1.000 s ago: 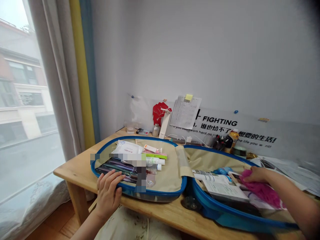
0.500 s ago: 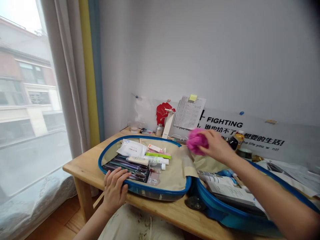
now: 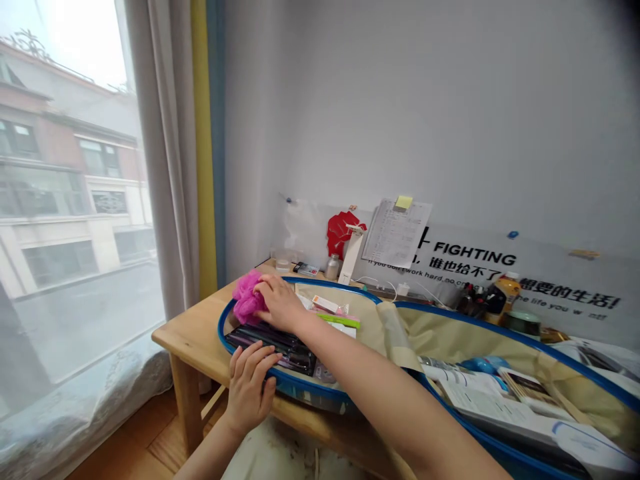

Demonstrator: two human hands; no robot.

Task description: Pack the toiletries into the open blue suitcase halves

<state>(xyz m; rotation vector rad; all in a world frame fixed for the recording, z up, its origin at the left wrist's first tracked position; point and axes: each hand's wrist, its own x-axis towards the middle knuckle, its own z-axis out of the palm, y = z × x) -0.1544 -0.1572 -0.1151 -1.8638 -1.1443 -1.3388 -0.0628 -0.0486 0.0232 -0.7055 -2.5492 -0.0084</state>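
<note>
Open suitcase point(image 3: 367, 320), pink mesh bath pouf point(image 3: 245, 299) at left shell's outer end, left of frame center.
Left shell: dark slim items point(image 3: 273, 338), lime-green strip point(image 3: 339, 321); right shell: blue item point(image 3: 484, 364), white items. Right hand point(image 3: 280, 303) grip closed around pouf; left hand point(image 3: 251, 383) grip loose, fingers over near rim.

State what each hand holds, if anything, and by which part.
The right hand holds the pink mesh puff by its right side. The left hand lies over the suitcase rim; grip unclear.
</note>
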